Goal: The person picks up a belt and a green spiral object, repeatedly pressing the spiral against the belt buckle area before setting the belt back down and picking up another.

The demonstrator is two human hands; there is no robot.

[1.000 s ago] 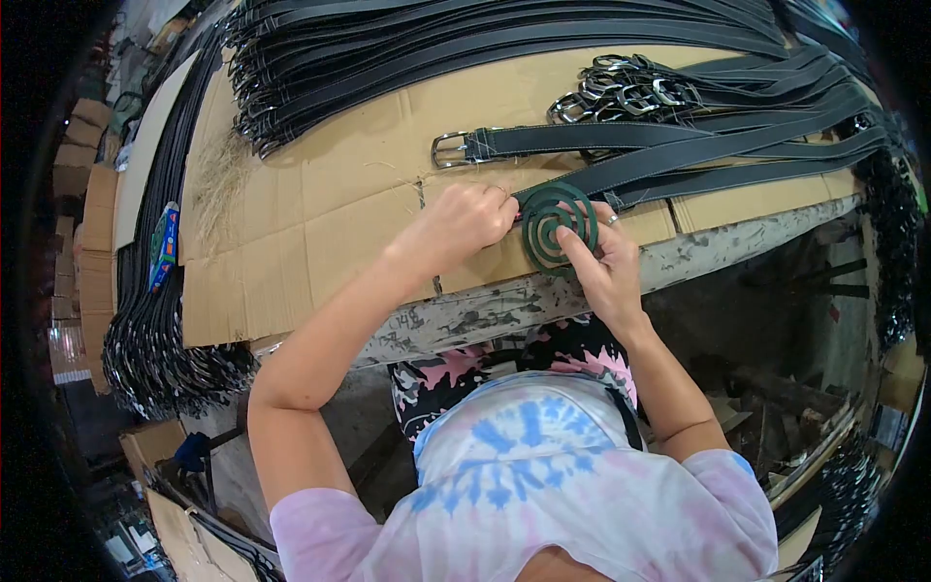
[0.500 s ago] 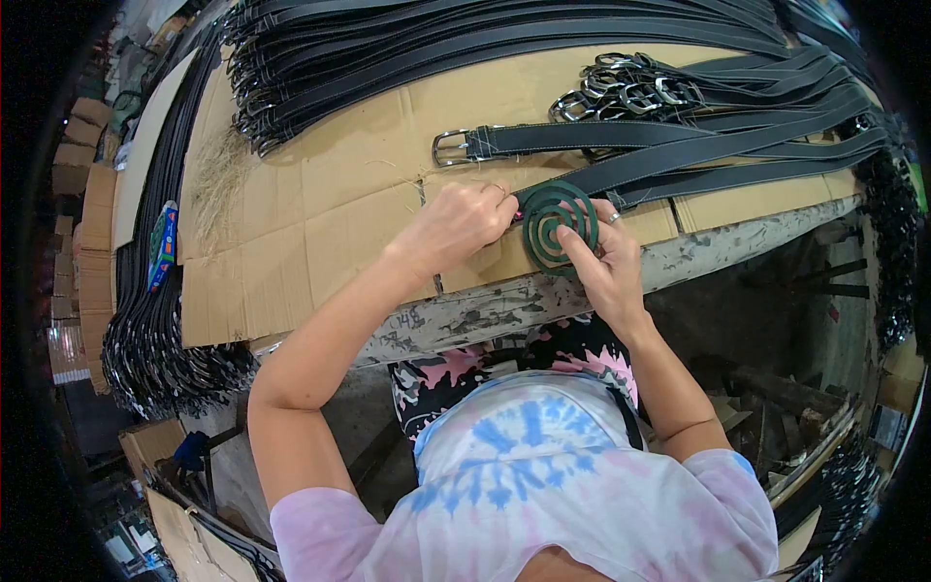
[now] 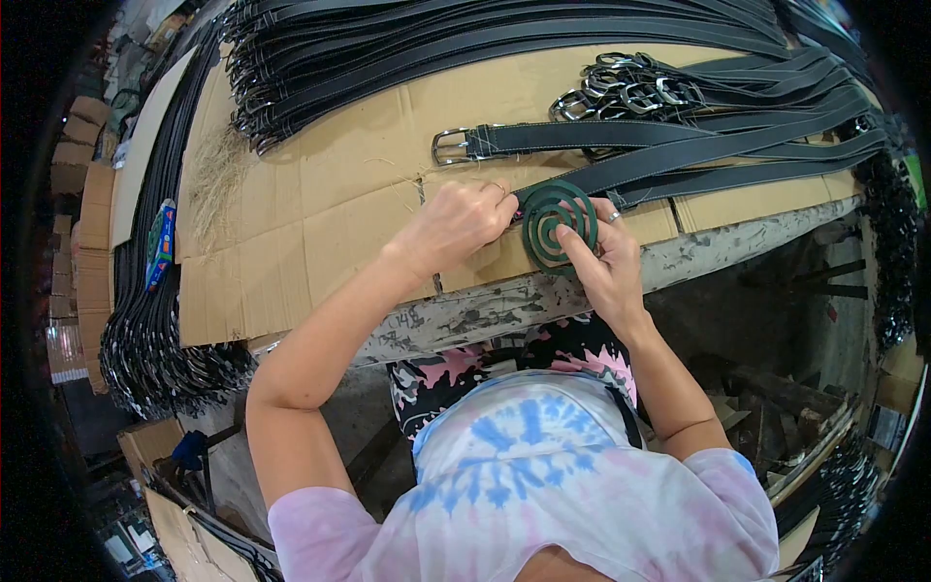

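A green spiral coil (image 3: 560, 227) is gripped between the thumb and fingers of my right hand (image 3: 609, 260), above the front edge of the cardboard. My left hand (image 3: 464, 223) is closed just left of the coil, its fingers pinched at a small dark piece that I cannot make out. Behind the coil runs a black belt strap (image 3: 630, 167), its near end hidden by my hands and the coil. Another black belt (image 3: 543, 139) with a silver buckle (image 3: 450, 146) lies flat beyond my hands.
Black belts (image 3: 388, 73) are piled along the back, and more with silver buckles (image 3: 655, 89) at the right. Loose threads (image 3: 218, 179) lie on the cardboard (image 3: 339, 184). A blue box (image 3: 161, 246) rests on hanging belts (image 3: 136, 330) at the left.
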